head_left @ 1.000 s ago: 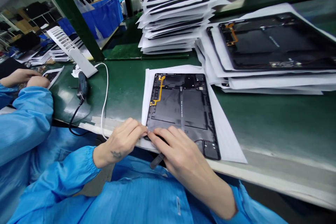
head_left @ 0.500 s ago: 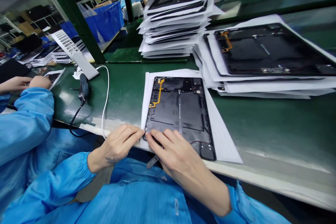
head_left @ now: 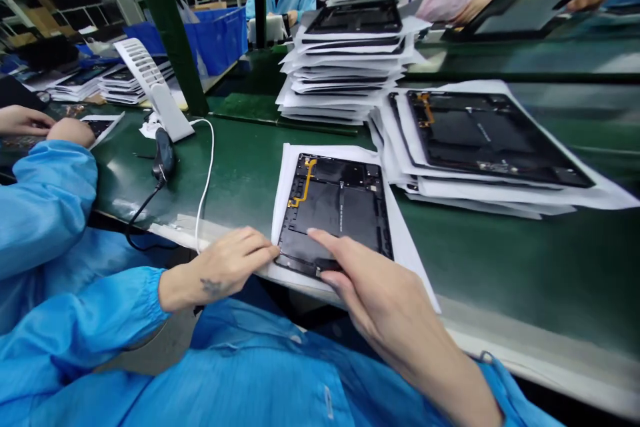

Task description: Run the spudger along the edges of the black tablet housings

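A black tablet back cover [head_left: 320,213] lies inner side up on white paper sheets [head_left: 407,247] near the bench's front edge. A yellow flex cable [head_left: 307,187] runs down its upper left part. My left hand [head_left: 227,270] has its fingers drawn together, their tips pinching the cover's lower left corner. Across the lower right part of the cover reaches my right hand [head_left: 385,287], forefinger stretched out and thumb apart by the lower edge. That hand hides the cover's lower right corner.
To the right is a pile of covers and paper [head_left: 493,140], with a taller stack [head_left: 345,73] behind. A black-handled corded tool [head_left: 163,157] and a white slotted stand [head_left: 155,90] are to the left, near a co-worker's sleeve [head_left: 47,193]. People sit opposite.
My right hand has moved right and opened out from the cover's lower left edge. My left hand stays at the corner. The grey strip below the bench edge is out of sight.
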A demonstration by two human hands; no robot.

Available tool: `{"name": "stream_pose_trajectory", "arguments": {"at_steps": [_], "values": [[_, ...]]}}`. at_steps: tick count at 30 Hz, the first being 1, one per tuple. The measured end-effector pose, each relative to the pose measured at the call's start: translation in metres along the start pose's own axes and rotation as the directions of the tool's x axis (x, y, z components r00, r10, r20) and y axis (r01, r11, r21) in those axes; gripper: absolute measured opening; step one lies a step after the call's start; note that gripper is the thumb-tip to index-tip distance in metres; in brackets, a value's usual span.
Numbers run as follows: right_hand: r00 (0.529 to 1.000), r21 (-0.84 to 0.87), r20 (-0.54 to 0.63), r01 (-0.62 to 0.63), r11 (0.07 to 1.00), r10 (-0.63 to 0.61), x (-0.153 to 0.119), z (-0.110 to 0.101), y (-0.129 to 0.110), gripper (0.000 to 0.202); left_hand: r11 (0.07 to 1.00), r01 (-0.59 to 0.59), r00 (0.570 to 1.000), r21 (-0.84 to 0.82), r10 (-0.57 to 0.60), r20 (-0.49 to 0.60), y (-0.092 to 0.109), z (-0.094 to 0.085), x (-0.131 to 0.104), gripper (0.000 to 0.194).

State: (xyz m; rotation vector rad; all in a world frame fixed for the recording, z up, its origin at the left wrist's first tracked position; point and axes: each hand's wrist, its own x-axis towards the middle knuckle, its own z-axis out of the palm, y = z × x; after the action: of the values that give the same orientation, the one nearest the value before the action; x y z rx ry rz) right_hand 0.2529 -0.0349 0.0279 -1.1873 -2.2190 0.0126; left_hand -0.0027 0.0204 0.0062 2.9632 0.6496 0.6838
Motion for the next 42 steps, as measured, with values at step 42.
{"name": "stream_pose_trajectory", "arguments": {"at_steps": [42], "values": [[0.956, -0.218, 0.228, 0.232, 0.948, -0.182, 0.011, 0.020, -0.012, 0.028, 0.895, 0.089, 0.994, -0.437, -0.110, -0.021, -0.008, 0.018, 0.008, 0.043]]}}
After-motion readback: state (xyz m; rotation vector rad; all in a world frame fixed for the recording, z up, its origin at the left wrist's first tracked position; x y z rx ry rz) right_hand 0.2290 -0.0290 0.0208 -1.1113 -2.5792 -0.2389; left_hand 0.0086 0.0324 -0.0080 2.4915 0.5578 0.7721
